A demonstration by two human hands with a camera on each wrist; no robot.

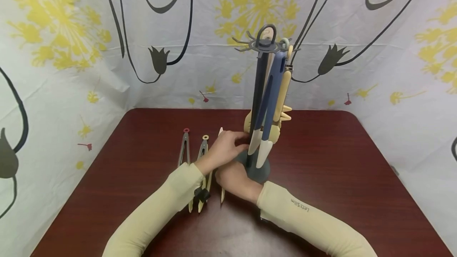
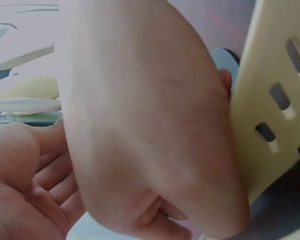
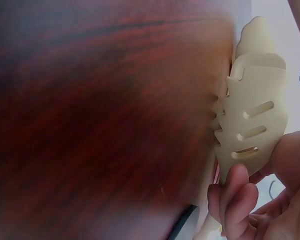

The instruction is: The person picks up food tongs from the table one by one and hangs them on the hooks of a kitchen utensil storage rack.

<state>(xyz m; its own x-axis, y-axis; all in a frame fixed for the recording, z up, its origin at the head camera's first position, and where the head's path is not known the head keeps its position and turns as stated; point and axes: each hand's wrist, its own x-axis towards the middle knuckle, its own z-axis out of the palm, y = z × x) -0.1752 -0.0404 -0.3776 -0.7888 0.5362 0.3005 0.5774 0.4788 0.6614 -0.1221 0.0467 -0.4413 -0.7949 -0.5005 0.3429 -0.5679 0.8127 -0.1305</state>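
A dark utensil stand (image 1: 261,52) with a hooked top rises on the table, its grey-green base (image 1: 262,174) below. My left hand (image 1: 226,144) reaches to its pole, thumb and fingers about it, just above my right hand (image 1: 237,179). The right hand's curled fingers hold a pale yellow slotted tongs head (image 3: 255,115) with a toothed edge, low beside the tabletop. In the left wrist view the yellow slotted head (image 2: 270,95) stands beside the right hand's back. The fingers' far sides are partly hidden. Blue tongs (image 1: 276,90) with white tips hang on the stand.
Grey tongs with a red ring (image 1: 184,146) and others with a yellow ring (image 1: 204,146) lie left of the hands. A pronged yellow utensil (image 1: 283,98) hangs at the stand's right. The dark red table (image 1: 332,162) backs onto a patterned cloth (image 1: 214,78).
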